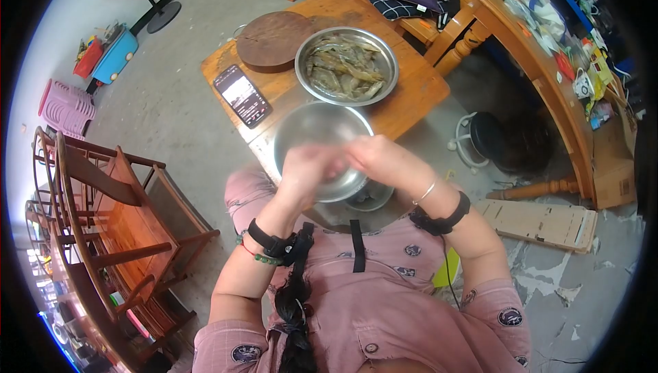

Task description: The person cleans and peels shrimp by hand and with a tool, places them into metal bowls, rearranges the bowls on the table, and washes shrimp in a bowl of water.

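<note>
Both hands meet over a wide steel bowl at the table's near edge. My left hand (312, 166) is blurred, its fingers bent toward the other hand. My right hand (370, 159) has its fingers curled in close to the left one. Whatever lies between the fingertips is too small and smeared to make out. The steel bowl (322, 123) under them shows a bare inner wall. Just beyond it, a second steel bowl (393, 71) holds many raw shrimp (343, 68).
A round wooden board (274, 39) and a phone (242, 95) lie on the wooden table (418, 92). Below the near bowl is another container (373, 198). Wooden chairs (123, 181) stand at left, a round stool (483, 137) at right.
</note>
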`<state>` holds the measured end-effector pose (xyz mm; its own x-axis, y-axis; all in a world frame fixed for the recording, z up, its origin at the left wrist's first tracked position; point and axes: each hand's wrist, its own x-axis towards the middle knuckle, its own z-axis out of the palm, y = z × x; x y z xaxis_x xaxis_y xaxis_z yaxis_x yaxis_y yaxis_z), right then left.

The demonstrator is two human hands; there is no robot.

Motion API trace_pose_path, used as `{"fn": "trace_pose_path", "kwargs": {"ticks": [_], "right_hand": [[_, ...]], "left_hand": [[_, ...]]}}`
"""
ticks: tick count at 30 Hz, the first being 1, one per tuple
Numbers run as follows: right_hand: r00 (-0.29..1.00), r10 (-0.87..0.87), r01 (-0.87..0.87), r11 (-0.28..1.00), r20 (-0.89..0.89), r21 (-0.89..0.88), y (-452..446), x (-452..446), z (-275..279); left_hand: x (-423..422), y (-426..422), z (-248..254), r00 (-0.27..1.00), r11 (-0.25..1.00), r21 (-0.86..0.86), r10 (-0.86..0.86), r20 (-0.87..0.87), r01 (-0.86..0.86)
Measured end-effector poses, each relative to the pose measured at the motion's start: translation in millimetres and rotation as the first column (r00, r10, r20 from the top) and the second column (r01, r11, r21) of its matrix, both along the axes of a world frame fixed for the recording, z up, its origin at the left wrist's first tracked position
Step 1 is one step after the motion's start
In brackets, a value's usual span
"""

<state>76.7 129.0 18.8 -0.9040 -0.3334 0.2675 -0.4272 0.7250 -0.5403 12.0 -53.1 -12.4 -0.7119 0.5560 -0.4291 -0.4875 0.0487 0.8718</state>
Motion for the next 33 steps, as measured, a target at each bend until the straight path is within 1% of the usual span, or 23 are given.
{"fn": "trace_pose_path", "kwargs": {"ticks": [2,4,5,8,10,11,13,14,16,17,19,20,22,24,26,28,29,31,33], "right_hand": [[1.0,0.003,-0.003,1.0,0.029,0.02,-2,2,-3],[0.998,-0.03,0.033,0.997,-0.048,0.068,-5,5,-5],[0.998,-0.031,0.034,0.997,-0.049,0.068,-5,4,-5],[0.998,-0.044,0.046,0.998,-0.055,0.033,-4,2,-3],[0.992,-0.086,0.08,0.994,-0.088,-0.079,-2,0,1],[0.992,-0.086,0.079,0.994,-0.088,-0.079,-1,-1,2],[0.991,-0.135,0.132,0.981,-0.007,-0.14,1,-2,2],[0.991,-0.135,0.133,0.981,-0.008,-0.138,2,-2,4],[0.968,-0.157,0.218,0.916,0.197,-0.336,1,1,8],[0.968,-0.158,0.218,0.916,0.197,-0.336,2,1,6],[0.876,-0.09,0.385,0.723,0.475,-0.573,3,2,2],[0.875,-0.09,0.385,0.723,0.475,-0.573,3,2,1],[0.823,-0.045,0.475,0.6,0.566,-0.644,3,3,1],[0.834,-0.061,0.462,0.621,0.548,-0.633,4,5,2],[0.844,-0.075,0.448,0.643,0.531,-0.621,2,7,2],[0.938,-0.232,0.33,0.827,0.258,-0.456,-4,11,1],[0.937,-0.234,0.333,0.825,0.26,-0.456,-4,10,2],[0.97,-0.236,0.243,0.949,0.059,-0.2,-3,9,3],[0.969,-0.24,0.245,0.949,0.049,-0.196,-3,9,-1]], "left_hand": [[1,0,-1,1.0,1.0,-0.006,-0.002,-0.001,0.002],[0,-1,-2,1.0,1.0,-0.009,-0.011,0.01,0.011],[0,-1,-2,1.0,1.0,-0.01,-0.019,0.023,0.019],[3,-1,-2,0.999,0.999,0.04,0.015,0.047,-0.017],[2,0,-4,0.998,0.999,0.047,0.021,0.067,-0.024],[2,0,-5,0.996,0.998,0.054,0.029,0.087,-0.033],[2,-1,-5,0.997,0.999,0.049,0.017,0.077,-0.02],[2,-1,-4,0.998,0.999,0.045,0.002,0.066,-0.005],[2,-1,-3,0.998,0.999,0.054,-0.005,0.061,0.002],[3,-1,-2,0.998,0.998,0.061,-0.01,0.056,0.007],[3,-4,-9,0.999,0.997,0.066,-0.037,0.034,0.035],[3,-5,-12,0.998,0.996,0.07,-0.064,0.012,0.063],[4,-5,-11,0.998,0.996,0.072,-0.06,0.019,0.058],[4,-5,-8,0.998,0.996,0.075,-0.054,0.026,0.052],[4,-6,-2,0.998,0.997,0.074,-0.005,0.057,0.001],[4,-5,5,0.999,0.998,0.058,0.008,0.032,-0.01],[5,-4,7,1.0,0.999,0.043,0.019,0.007,-0.019],[7,-2,7,1.0,0.999,0.023,0.023,-0.004,-0.023],[8,0,6,0.999,0.999,0.004,0.032,-0.019,-0.032]]}}
